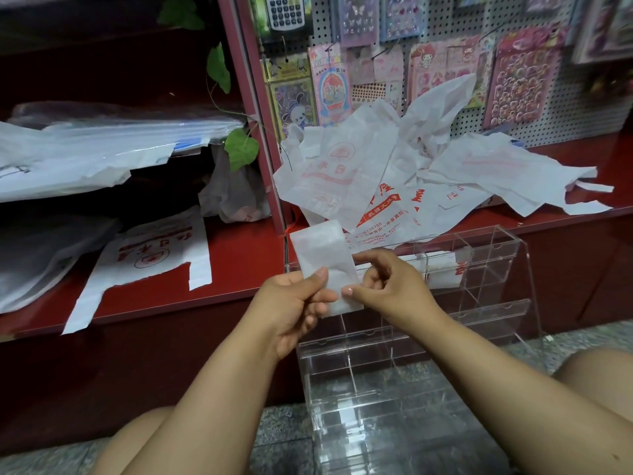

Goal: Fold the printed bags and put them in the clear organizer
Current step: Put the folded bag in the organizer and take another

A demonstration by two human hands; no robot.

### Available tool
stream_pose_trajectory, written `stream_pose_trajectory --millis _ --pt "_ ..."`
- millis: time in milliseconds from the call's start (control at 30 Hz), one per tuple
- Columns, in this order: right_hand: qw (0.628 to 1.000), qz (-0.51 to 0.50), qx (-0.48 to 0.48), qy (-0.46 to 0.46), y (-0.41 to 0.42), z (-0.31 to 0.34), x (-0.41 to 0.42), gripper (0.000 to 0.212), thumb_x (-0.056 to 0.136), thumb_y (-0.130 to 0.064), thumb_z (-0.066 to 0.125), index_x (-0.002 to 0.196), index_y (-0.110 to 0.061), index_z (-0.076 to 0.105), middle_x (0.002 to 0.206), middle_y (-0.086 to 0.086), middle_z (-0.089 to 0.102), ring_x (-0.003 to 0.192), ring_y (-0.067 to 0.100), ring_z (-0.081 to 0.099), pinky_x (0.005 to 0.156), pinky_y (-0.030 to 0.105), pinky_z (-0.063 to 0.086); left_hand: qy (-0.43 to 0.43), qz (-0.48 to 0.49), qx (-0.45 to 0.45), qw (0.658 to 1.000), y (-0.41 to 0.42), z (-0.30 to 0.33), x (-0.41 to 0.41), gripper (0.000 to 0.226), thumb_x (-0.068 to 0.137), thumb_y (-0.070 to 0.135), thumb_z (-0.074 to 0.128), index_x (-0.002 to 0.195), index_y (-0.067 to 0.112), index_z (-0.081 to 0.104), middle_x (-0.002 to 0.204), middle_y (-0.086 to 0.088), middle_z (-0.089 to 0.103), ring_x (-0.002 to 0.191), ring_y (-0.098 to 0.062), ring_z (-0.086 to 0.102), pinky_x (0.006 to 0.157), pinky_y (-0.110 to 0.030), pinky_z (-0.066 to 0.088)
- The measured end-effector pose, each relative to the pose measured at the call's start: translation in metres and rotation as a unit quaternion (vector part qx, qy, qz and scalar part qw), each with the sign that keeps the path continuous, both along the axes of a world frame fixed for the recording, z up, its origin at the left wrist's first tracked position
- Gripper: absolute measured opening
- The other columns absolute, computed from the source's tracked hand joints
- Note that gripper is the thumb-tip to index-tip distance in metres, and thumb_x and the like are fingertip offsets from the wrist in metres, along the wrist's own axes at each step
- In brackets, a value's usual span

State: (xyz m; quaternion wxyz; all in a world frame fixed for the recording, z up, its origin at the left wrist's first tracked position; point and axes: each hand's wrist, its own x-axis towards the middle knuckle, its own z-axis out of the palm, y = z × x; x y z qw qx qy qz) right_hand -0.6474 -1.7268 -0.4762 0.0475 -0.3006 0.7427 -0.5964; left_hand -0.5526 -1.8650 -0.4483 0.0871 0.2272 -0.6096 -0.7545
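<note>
Seen from the head camera, a person is holding a folded bag [323,265] upright above the clear organizer [479,289], its long axis running nearly vertical and leaning slightly left at the top. The left hand [294,303] is pinching the lower left edge between thumb and fingers, while the right hand [383,282] is pinching the lower right edge, index finger reaching along the side. The folded packet is showing as a plain white, crinkled rectangle with no print facing the camera. Behind it, a heap of loose printed bags [394,173] is lying on the red shelf [239,255], red Chinese characters and the digits 135788 partly legible. Another flat bag [150,262] is lying to the left, its red print upside down. One organizer compartment is already holding a folded bag [442,269] with red print
</note>
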Motion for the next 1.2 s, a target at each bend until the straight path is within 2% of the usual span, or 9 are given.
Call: stream_pose_trajectory --millis 200,300,433,600,700,833,967,1033,1200 --pt "0.968 0.105 -0.124 -0.193 0.003 0.007 0.002 0.025 0.076 -0.03 0.068 0.087 -0.008 0.065 0.056 0.007 0.062 0.049 0.015 0.055 0.046 0.022 0.044 0.062 -0.013 -0.135 0.989 0.006 -0.008 -0.005 0.018 0.094 0.014 0.06 0.079 0.01 0.069 0.072 -0.008 0.072 0.054 -0.009 0.06 0.042 -0.016 0.041" --pt "0.959 0.09 -0.168 -0.208 0.003 0.004 -0.001 0.009 0.083 -0.011 0.065 0.076 -0.005 0.065 0.062 0.008 0.068 0.055 0.014 0.062 0.053 0.019 0.051 0.105 -0.003 -0.155 0.982 0.004 -0.01 -0.007 0.024 0.087 0.026 0.07 0.086 0.003 0.075 0.093 -0.024 0.072 0.078 -0.022 0.062 0.063 -0.028 0.053" --pt "0.968 0.068 -0.163 -0.18 0.006 -0.001 -0.006 0.006 0.082 -0.007 0.068 0.076 -0.005 0.068 0.064 0.004 0.069 0.062 0.012 0.065 0.063 0.019 0.051 0.153 0.033 -0.254 0.954 0.003 -0.015 -0.01 0.042 0.082 0.038 0.072 0.084 -0.004 0.071 0.09 -0.027 0.069 0.079 -0.024 0.061 0.083 -0.053 0.052" --pt "0.947 0.056 -0.245 -0.2 0.008 0.007 -0.007 0.009 0.083 -0.013 0.067 0.078 -0.008 0.061 0.061 -0.005 0.059 0.049 -0.001 0.054 0.049 0.009 0.042 0.177 0.061 -0.335 0.923 0.014 -0.022 -0.014 0.016 0.088 0.015 0.071 0.074 0.008 0.077 0.08 -0.008 0.073 0.081 -0.021 0.069 0.079 -0.039 0.054" --pt "0.95 0.0 -0.265 -0.163 0.008 0.007 -0.013 0.019 0.086 -0.006 0.066 0.071 -0.01 0.055 0.048 -0.009 0.048 0.046 0.003 0.043 0.051 0.015 0.04 0.183 0.066 -0.336 0.922 0.021 -0.026 -0.016 0.023 0.087 0.016 0.072 0.073 -0.001 0.072 0.079 -0.019 0.069 0.081 -0.034 0.065 0.077 -0.044 0.052" --pt "0.961 -0.058 -0.246 -0.113 0.011 0.005 -0.02 0.025 0.081 -0.007 0.073 0.065 -0.016 0.056 0.06 0.005 0.047 0.06 0.02 0.041 0.057 0.026 0.038 0.162 0.059 -0.265 0.949 0.029 -0.021 -0.022 0.008 0.083 0.013 0.075 0.091 0.013 0.072 0.078 -0.007 0.074 0.071 -0.023 0.069 0.067 -0.036 0.055" --pt "0.974 -0.074 -0.204 -0.063 0.017 0.016 -0.029 0.027 0.078 -0.003 0.075 0.068 -0.018 0.054 0.053 -0.014 0.05 0.057 0.007 0.045 0.057 0.021 0.041 0.12 0.053 -0.163 0.978 0.028 -0.003 -0.043 0.035 0.083 0.02 0.075 0.113 0.017 0.056 0.081 0.002 0.075 0.08 -0.014 0.071 0.073 -0.03 0.057" --pt "0.98 -0.061 -0.182 -0.048 0.021 0.024 -0.037 0.027 0.078 -0.002 0.075 0.08 -0.021 0.056 0.055 -0.012 0.055 0.062 0.01 0.052 0.064 0.028 0.046 0.123 0.025 -0.155 0.98 0.025 0.005 -0.053 0.014 0.088 0.021 0.07 0.096 0.01 0.068 0.084 -0.005 0.074 0.079 -0.021 0.07 0.073 -0.037 0.056" --pt "0.998 -0.006 -0.058 -0.033 0.042 0.052 -0.064 0.027 0.084 -0.007 0.07 0.109 -0.015 0.064 0.07 -0.001 0.06 0.068 0.008 0.057 0.069 0.024 0.049 0.135 0.025 -0.214 0.967 0.031 0.016 -0.081 0.02 0.089 0.013 0.07 0.069 0.01 0.066 0.072 -0.009 0.064 0.066 -0.016 0.061 0.064 -0.033 0.055"
